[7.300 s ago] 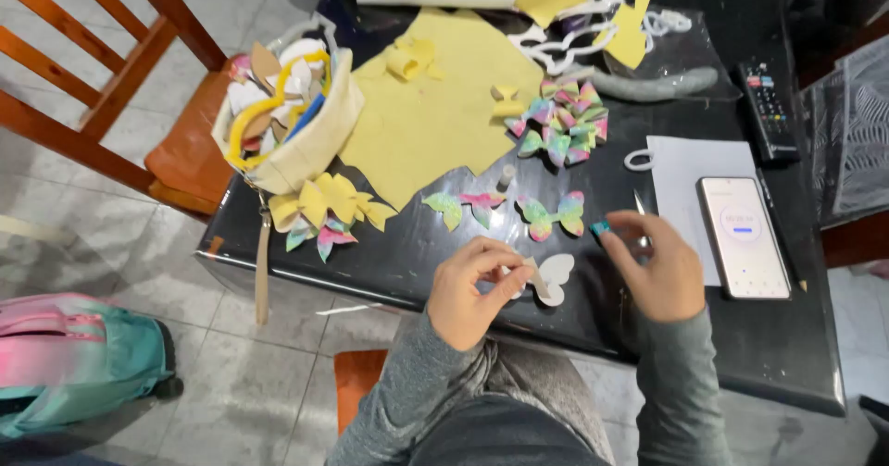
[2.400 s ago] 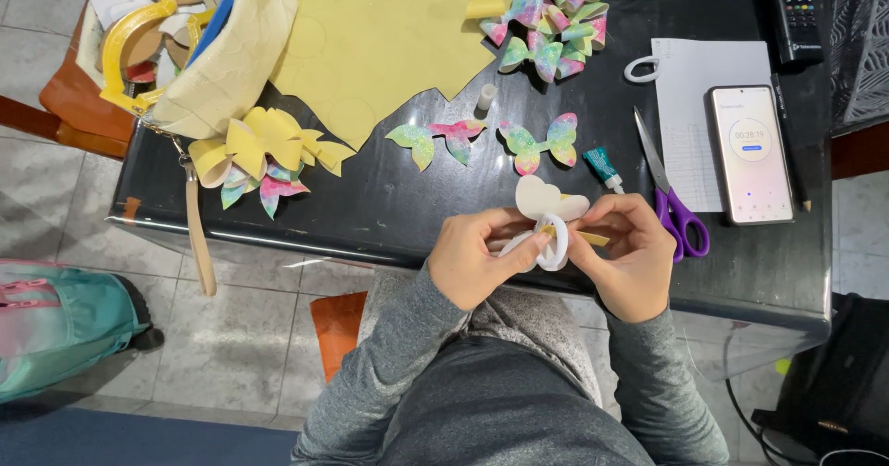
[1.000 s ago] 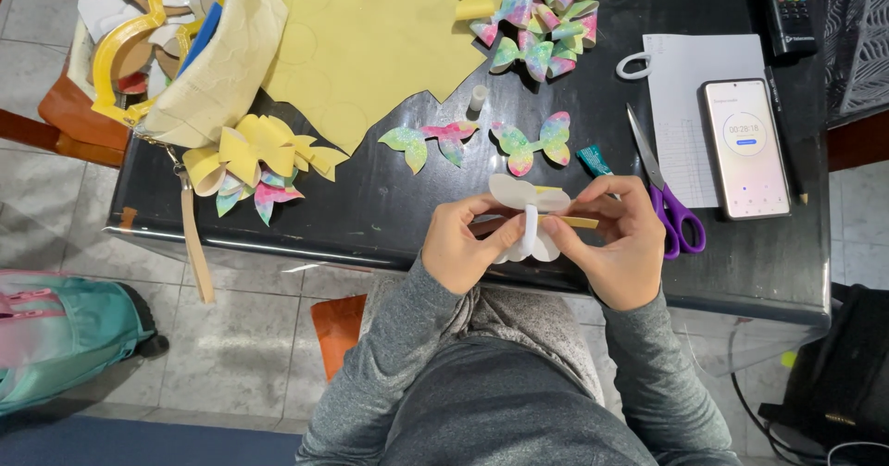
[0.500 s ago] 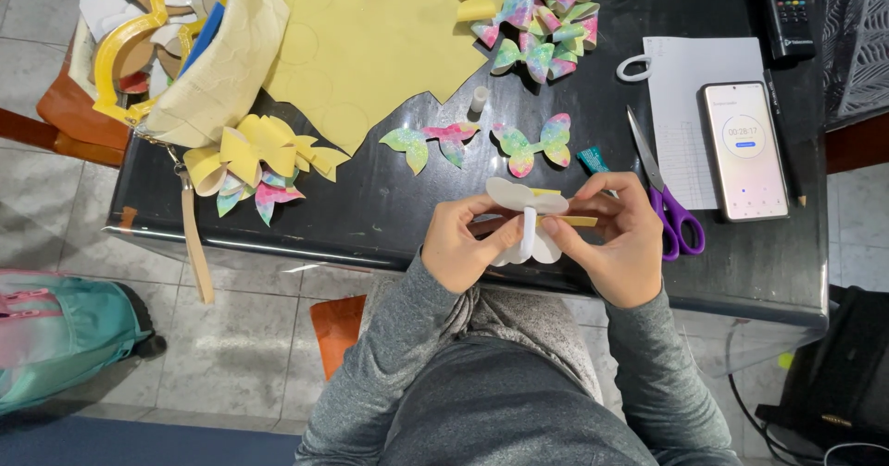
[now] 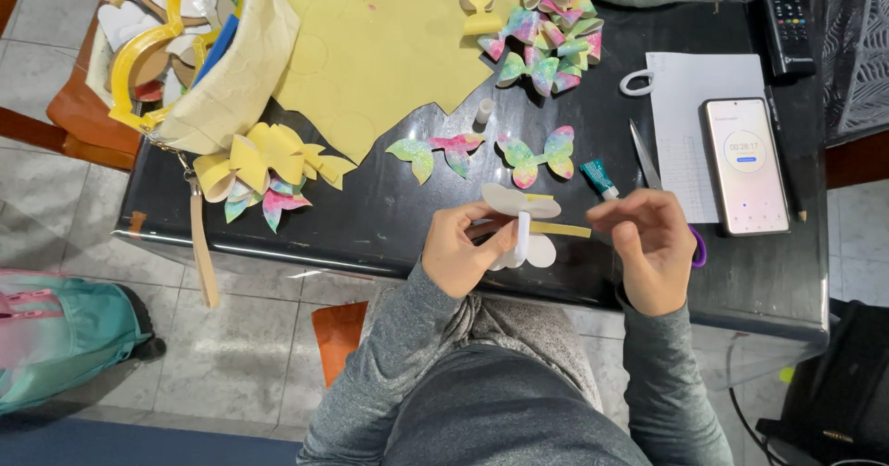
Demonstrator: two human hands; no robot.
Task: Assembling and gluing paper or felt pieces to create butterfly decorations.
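My left hand (image 5: 463, 253) pinches a white bow (image 5: 520, 227) with a white strip wrapped round its middle, holding it just above the near edge of the black table (image 5: 389, 216). My right hand (image 5: 648, 244) sits a little to the right of the bow, fingers curled, apart from it; whether it holds anything I cannot tell. A thin yellow strip (image 5: 560, 229) lies under the bow between the hands. Two pastel rainbow cut-outs (image 5: 435, 151) (image 5: 535, 156) lie just beyond the bow.
Scissors (image 5: 653, 174) with purple handles, a small teal tube (image 5: 599, 178), white paper (image 5: 690, 124) and a phone (image 5: 743, 165) lie right. Yellow sheet (image 5: 389, 49), finished bows (image 5: 548, 40), yellow bows (image 5: 264, 165), a cream bag (image 5: 199, 59) and a remote (image 5: 787, 12) sit further off.
My right hand has let go of the bow and drawn away to the right. My left hand keeps the bow, now tilted slightly.
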